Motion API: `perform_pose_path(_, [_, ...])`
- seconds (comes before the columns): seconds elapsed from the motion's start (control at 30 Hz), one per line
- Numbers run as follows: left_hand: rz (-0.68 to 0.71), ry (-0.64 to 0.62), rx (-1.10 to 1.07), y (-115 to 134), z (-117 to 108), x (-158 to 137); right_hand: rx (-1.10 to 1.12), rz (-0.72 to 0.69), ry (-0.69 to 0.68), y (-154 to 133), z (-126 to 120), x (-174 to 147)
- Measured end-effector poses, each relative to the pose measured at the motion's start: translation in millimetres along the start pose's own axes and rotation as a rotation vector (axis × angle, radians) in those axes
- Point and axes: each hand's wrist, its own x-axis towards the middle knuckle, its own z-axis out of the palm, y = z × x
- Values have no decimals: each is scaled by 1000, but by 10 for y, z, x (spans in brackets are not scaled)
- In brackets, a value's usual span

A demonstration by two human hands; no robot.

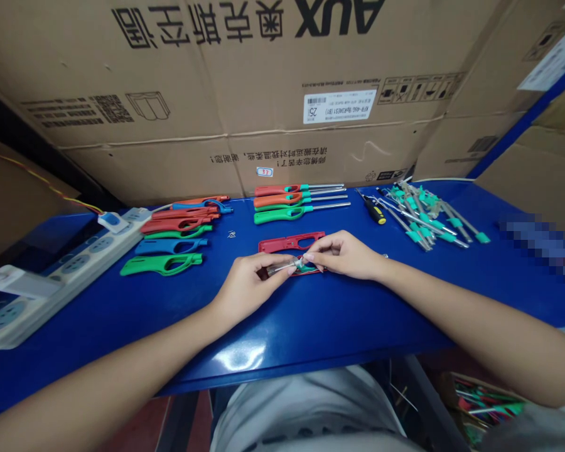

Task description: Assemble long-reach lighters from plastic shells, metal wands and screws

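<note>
My left hand pinches a small clear lighter tank between thumb and fingers, low over the table. The fingertips of my right hand are closed at the tank's whitish right end; whatever small piece they grip is hidden. Just behind my hands lies a red lighter handle shell with a trigger opening. Below my right fingertips, a second red shell with a teal part in it is mostly covered by my hands.
Coloured lighter handles lie left beside a white power strip. Several assembled lighters lie behind. A screwdriver and a pile of metal tubes with teal parts lie right. A cardboard wall closes the back.
</note>
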Motion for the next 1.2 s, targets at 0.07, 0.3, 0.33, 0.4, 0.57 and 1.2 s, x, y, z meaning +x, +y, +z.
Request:
perform_pose_path(0.07, [37,6,69,10,-11,0,-12,-1,1,8,-3,0])
perform_pose_path(0.3, [107,-13,115,19,-34,23,-49,-28,-18,29,-13,4])
perform_pose_path(0.33, [105,-14,115,17,-35,23,-44,-32,-10,31,-11,4])
perform_pose_path(0.4, [96,-12,115,13,-37,22,-36,-38,4,34,-6,4])
perform_pose_path(0.57, [60,-6,102,7,-33,14,1,-32,28,37,16,15])
perform_pose_path(1.2, [-100,46,-132,44,88,-2,-5,-15,114,-37,145,-27])
